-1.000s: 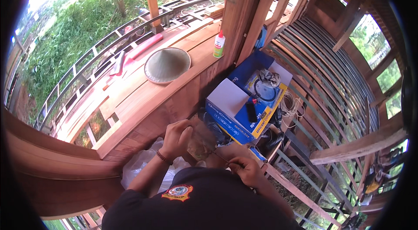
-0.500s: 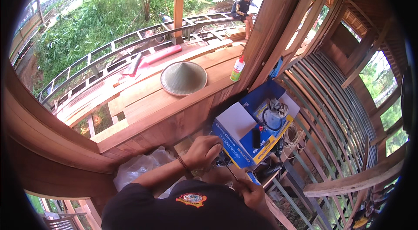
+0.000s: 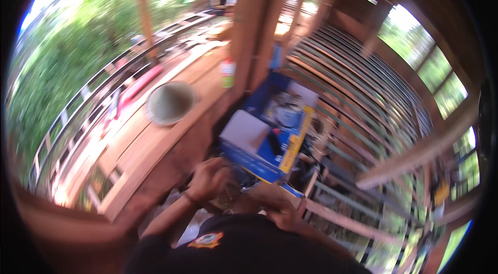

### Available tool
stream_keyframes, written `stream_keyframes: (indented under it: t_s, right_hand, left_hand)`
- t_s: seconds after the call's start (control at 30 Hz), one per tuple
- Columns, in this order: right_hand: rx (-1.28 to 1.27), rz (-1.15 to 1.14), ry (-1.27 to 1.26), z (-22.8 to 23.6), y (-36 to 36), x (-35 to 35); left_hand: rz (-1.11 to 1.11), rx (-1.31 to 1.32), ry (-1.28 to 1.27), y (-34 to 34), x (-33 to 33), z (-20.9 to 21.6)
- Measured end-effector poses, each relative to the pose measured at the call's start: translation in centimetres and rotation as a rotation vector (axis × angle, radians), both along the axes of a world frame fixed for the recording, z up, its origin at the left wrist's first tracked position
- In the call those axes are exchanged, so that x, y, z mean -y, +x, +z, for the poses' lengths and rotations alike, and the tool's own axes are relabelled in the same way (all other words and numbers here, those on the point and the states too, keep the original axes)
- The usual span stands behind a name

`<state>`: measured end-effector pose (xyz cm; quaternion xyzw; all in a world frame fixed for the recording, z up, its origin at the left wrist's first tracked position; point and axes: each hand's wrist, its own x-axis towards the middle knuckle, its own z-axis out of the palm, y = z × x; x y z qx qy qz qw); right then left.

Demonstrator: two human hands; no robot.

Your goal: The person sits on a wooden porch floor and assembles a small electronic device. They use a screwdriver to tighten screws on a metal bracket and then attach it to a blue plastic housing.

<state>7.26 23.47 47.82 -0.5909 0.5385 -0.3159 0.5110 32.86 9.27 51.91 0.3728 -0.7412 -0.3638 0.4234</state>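
Observation:
My left hand, a beaded band at its wrist, is closed beside the near left corner of a blue and yellow cardboard box; what its fingers hold, if anything, is hidden. Low in front of my dark shirt, my right hand is curled closed. A thin dark rod showed in it half a second ago; blur hides the rod now. Inside the open box lie a clear round container with a blue part and a black object with a red end.
Left of the box runs a wooden ledge with a conical hat and a spray can. A red roll lies beyond. To the right stretch open floor joists and a slanting beam. Far off sits another person.
My view has swung to the right, so the box, hat and ledge shift left in the picture, with blur. My right hand has come closer to my left.

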Motion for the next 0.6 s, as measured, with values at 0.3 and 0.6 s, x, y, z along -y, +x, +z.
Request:
stream_keyframes:
  t_s: [0.3,0.6]
  right_hand:
    - [-0.614,0.025,-0.353,4.5,0.8,-0.7]
    - [-0.072,-0.214,-0.337,2.0,0.4,-3.2]
  left_hand:
    - [0.192,-0.388,0.218,-2.6,0.1,-5.9]
    - [-0.218,-0.026,-0.111,-5.6,2.1,-3.1]
